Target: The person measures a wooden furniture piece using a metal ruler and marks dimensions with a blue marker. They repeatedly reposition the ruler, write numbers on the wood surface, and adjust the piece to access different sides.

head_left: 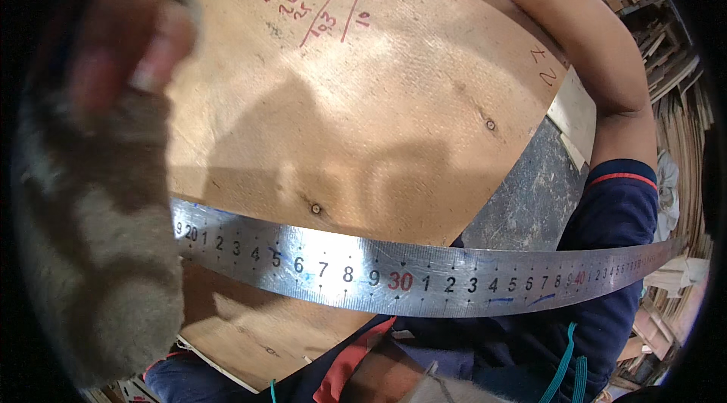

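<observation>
A light-brown wooden sheet with red handwritten marks fills the middle. Across its near part runs a long steel ruler, reaching past the sheet's right edge and over dark blue clothing. The ruler's left end is hidden by a large grey-brown slab, very close to the camera; its material is unclear. My left hand, badly blurred, curls its fingers over the slab's top edge. My right forearm bends round the sheet's right side up to the top edge; the hand beyond the wrist is out of the picture.
A scuffed dark grey surface shows beside the sheet, with pale wood pieces at its edge. Stacked thin boards and scrap wood line the far right. Teal cords hang from my clothing near the bottom.
</observation>
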Motion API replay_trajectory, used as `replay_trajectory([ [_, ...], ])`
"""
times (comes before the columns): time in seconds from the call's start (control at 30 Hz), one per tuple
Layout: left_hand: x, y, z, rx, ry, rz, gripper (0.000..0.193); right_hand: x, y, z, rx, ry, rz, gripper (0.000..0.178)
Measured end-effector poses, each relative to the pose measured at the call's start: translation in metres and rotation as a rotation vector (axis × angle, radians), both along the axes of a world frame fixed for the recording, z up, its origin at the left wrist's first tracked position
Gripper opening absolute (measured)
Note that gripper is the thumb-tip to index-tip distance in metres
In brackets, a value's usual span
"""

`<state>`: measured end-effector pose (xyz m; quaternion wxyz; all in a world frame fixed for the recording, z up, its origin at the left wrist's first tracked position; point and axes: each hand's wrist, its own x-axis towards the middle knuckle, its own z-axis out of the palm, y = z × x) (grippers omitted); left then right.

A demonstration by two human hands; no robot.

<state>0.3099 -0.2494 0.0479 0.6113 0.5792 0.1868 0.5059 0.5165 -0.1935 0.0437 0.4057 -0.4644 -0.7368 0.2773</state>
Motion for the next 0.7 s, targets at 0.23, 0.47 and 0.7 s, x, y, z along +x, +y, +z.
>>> replay_trajectory([
  [0.23, -0.012, 0.049, -0.015, 0.128, 0.198, 0.176, 0.039, 0.009, -0.007, -0.005, -0.012, 0.05, -0.012, 0.024],
  [0.47, -0.017, 0.09, -0.032, 0.232, 0.562, 0.352, 0.037, 0.002, -0.006, -0.002, -0.036, 0.112, 0.011, 0.023],
  [0.7, -0.018, 0.109, -0.046, 0.282, 0.728, 0.392, 0.036, 0.009, 0.014, -0.015, 0.056, 0.065, 0.138, 0.023],
])
